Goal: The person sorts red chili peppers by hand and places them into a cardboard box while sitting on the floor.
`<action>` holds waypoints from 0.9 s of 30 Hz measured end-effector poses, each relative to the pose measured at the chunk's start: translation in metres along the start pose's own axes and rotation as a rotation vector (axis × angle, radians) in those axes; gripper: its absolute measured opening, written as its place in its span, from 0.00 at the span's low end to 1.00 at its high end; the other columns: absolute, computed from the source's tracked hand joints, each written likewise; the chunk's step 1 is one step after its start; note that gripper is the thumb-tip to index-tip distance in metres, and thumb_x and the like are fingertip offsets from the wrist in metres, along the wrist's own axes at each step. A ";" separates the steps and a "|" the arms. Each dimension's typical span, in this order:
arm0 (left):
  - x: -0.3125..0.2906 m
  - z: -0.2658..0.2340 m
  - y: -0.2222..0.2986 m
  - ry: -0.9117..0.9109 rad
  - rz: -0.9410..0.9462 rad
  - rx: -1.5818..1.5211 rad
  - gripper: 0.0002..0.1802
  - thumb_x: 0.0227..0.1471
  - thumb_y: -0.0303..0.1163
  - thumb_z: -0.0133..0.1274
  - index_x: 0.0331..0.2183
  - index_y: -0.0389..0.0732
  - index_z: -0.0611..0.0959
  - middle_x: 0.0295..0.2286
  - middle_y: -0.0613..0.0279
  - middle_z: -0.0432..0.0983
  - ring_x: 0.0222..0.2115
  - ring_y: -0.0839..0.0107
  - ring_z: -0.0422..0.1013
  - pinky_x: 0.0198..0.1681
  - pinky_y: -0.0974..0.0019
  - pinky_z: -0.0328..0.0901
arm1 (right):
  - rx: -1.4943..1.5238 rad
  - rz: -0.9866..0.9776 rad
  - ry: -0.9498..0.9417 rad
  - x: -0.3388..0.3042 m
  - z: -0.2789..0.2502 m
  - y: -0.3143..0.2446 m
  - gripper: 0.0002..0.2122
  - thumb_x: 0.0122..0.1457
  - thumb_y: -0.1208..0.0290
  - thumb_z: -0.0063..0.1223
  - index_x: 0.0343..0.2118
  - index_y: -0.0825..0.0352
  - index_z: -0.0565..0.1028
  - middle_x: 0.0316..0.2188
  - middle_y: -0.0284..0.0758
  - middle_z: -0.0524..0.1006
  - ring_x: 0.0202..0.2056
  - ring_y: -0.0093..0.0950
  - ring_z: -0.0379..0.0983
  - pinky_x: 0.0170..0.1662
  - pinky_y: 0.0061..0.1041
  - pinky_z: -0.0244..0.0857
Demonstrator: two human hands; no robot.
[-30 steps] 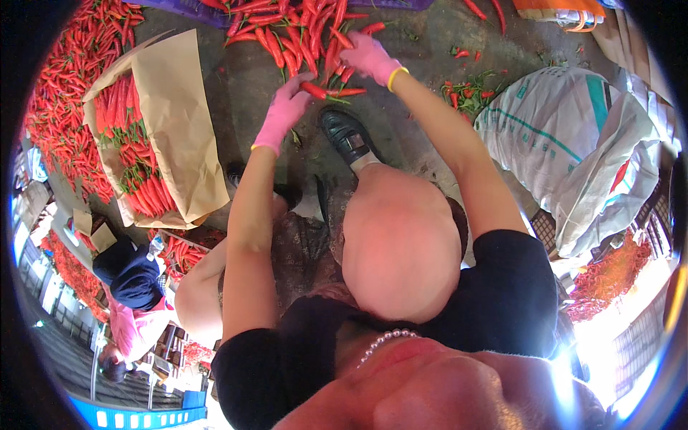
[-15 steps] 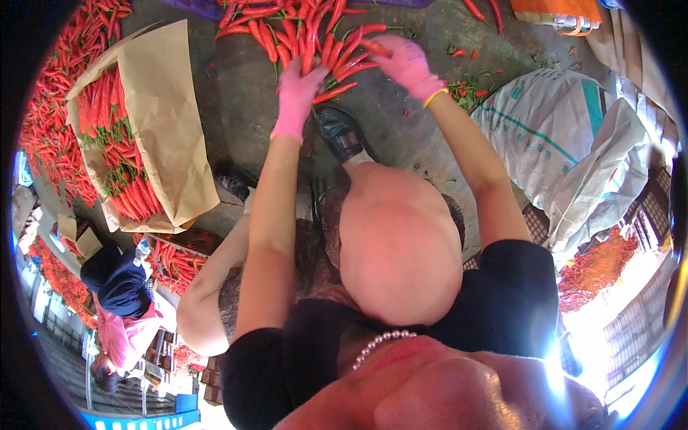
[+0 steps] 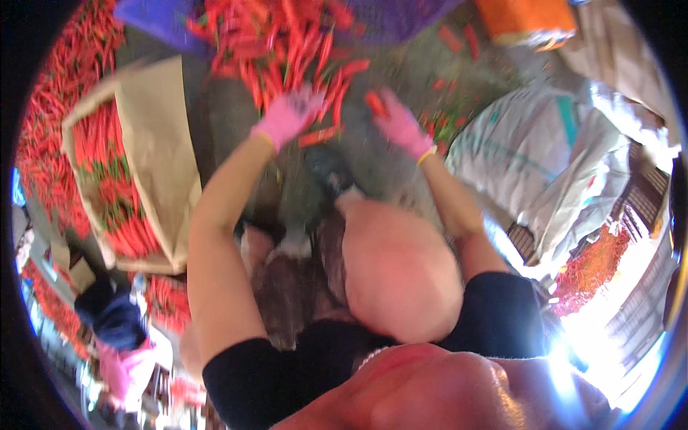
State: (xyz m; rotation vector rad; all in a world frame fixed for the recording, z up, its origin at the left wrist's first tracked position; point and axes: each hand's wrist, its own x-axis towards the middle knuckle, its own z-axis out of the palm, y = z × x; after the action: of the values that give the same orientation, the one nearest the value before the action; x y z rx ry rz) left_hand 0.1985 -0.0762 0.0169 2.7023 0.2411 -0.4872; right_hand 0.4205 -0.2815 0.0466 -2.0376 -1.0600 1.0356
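Observation:
My left hand (image 3: 292,112), in a pink glove with a yellow cuff, lies at the near edge of a loose heap of red chillies (image 3: 287,50). Its fingers touch the heap but are smeared by motion, so their grip does not show. To the right, my right hand (image 3: 403,132), gloved the same way, is closed round red chilli (image 3: 375,104) whose end sticks out past the fingers; how many pieces it holds is unclear. A single chilli (image 3: 319,136) rests on the floor between both hands, just beyond my dark shoe (image 3: 331,172).
A brown paper bag (image 3: 161,136) of neatly laid chillies stands at left, beside a large chilli pile (image 3: 61,107). Behind the heap is a purple crate (image 3: 401,20). A white woven sack (image 3: 516,158) lies right. Another person (image 3: 122,358) is at lower left.
My view has tilted, showing more of the purple crate. My left hand has turned, its elbow swinging out to the left. My right hand has drawn back from the heap with red chilli in it.

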 end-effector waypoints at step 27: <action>-0.044 -0.025 0.029 0.484 -0.260 -0.854 0.20 0.49 0.38 0.58 0.41 0.36 0.78 0.33 0.54 0.78 0.35 0.60 0.75 0.43 0.59 0.67 | -0.440 -0.094 -0.044 0.053 -0.016 -0.015 0.22 0.48 0.65 0.55 0.49 0.60 0.72 0.43 0.42 0.77 0.47 0.43 0.72 0.52 0.41 0.64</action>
State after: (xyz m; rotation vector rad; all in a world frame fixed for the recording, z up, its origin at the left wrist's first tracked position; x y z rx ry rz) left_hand 0.1723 -0.0967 0.0640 1.8997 0.7436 0.1987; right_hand 0.4482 -0.2317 0.0478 -2.2817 -1.4976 0.8564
